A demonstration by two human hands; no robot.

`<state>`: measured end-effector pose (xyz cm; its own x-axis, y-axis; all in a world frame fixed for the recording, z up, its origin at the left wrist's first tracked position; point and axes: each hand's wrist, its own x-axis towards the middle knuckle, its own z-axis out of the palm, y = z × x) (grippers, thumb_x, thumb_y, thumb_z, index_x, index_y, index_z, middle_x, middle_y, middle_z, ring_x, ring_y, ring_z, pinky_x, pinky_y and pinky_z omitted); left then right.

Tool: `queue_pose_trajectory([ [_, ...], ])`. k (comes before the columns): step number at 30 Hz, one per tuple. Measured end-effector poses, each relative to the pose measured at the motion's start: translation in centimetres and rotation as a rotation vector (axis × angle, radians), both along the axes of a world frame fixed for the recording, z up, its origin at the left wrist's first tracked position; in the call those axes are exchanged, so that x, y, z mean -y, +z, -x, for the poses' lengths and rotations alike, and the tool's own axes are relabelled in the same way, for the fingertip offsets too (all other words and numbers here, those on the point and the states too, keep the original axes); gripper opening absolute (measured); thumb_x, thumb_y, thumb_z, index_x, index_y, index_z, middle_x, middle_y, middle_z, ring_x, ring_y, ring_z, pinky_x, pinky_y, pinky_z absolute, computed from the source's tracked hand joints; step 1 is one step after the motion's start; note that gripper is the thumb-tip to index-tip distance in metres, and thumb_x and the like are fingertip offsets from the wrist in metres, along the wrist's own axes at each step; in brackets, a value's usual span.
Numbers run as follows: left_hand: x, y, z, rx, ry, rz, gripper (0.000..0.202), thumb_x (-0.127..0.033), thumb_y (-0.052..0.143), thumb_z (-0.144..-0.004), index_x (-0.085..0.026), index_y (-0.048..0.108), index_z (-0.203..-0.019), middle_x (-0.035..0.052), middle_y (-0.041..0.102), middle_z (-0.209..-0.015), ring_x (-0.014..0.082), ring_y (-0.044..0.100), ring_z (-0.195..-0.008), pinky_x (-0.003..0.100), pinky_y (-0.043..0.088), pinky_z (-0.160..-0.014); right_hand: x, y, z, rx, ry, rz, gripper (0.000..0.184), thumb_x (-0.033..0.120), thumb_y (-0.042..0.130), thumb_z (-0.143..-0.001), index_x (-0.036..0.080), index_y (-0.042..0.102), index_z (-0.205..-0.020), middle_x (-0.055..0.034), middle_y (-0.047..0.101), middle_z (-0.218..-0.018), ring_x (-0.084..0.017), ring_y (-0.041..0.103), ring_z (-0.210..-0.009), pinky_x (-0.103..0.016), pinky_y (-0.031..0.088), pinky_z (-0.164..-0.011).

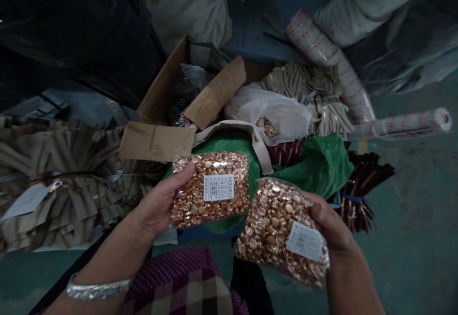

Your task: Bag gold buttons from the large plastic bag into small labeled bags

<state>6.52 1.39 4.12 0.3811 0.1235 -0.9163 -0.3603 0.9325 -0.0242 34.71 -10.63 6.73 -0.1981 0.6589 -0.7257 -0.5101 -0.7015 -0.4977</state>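
My left hand [162, 200] grips a clear plastic bag of gold-coloured metal buttons [211, 160] by its left side, thumb on top. A white printed label sits on the bag's front. On the right, my right hand [331, 222] holds a second bag of the same gold buttons [268, 224] by its right edge, tilted, with its own white label near the lower right. The fingers of both hands are partly hidden behind the bags. The two bags are close together but apart. Just beyond them lies green plastic sheeting [322, 164] with a cream strap [263, 155] over it.
An open cardboard box [161, 83] stands ahead, beside a white plastic bag [246, 102]. Bundled beige strips [78, 162] lie at left, more beige strips [304, 83] at right, and dark red strips [358, 205] below those. Plastic-wrapped rolls [404, 124] stick out rightward.
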Motion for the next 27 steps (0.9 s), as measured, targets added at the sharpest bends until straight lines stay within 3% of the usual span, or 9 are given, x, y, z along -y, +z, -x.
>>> queue_pose_trajectory([
  [6,0.0,0.0,0.4,0.017,-0.028,-0.034,0.042,-0.03,0.044,-0.102,-0.008,0.056,-0.135,0.0181,0.074,-0.102,0.0297,0.072,-0.097,0.042,0.058,-0.094,0.1,-0.1,0.8,0.035,-0.024,0.021,0.06,0.053,0.08,-0.074,0.016,0.071,-0.12,-0.0101,0.074,-0.088,-0.022,0.069,-0.071,-0.028,0.053,-0.063],
  [10,-0.1,0.1,0.4,-0.01,-0.043,-0.007,0.042,-0.03,0.036,-0.104,-0.008,0.058,-0.133,0.017,0.075,-0.098,0.0288,0.073,-0.093,0.04,0.062,-0.085,0.3,-0.3,1.2,0.041,-0.074,0.038,0.062,0.053,0.082,-0.072,0.017,0.071,-0.121,-0.0097,0.074,-0.093,-0.022,0.069,-0.073,-0.029,0.053,-0.066],
  [18,0.0,0.1,0.5,-0.068,-0.052,-0.071,0.039,-0.028,0.047,-0.1,-0.008,0.061,-0.132,0.0155,0.076,-0.091,0.0262,0.075,-0.081,0.034,0.063,-0.079,1.0,-2.1,0.8,0.085,-0.033,-0.009,0.06,0.044,0.087,-0.067,0.02,0.072,-0.119,-0.0055,0.073,-0.086,-0.018,0.065,-0.065,-0.024,0.049,-0.057],
  [23,-0.2,0.1,0.8,-0.095,-0.051,-0.101,0.039,-0.025,0.049,-0.1,-0.009,0.06,-0.133,0.0154,0.076,-0.096,0.0271,0.074,-0.088,0.037,0.061,-0.088,0.8,-2.3,1.2,0.178,-0.138,-0.023,0.052,0.042,0.087,-0.066,0.018,0.075,-0.11,-0.0064,0.074,-0.084,-0.019,0.066,-0.063,-0.025,0.052,-0.057],
  [27,-0.7,0.7,0.7,-0.095,-0.044,-0.105,0.043,-0.022,0.05,-0.1,-0.009,0.052,-0.14,0.0136,0.075,-0.1,0.0264,0.074,-0.092,0.037,0.058,-0.094,0.6,-2.4,1.8,0.233,-0.317,-0.013,0.048,0.042,0.088,-0.065,0.017,0.076,-0.104,-0.008,0.076,-0.087,-0.021,0.07,-0.068,-0.027,0.057,-0.064],
])
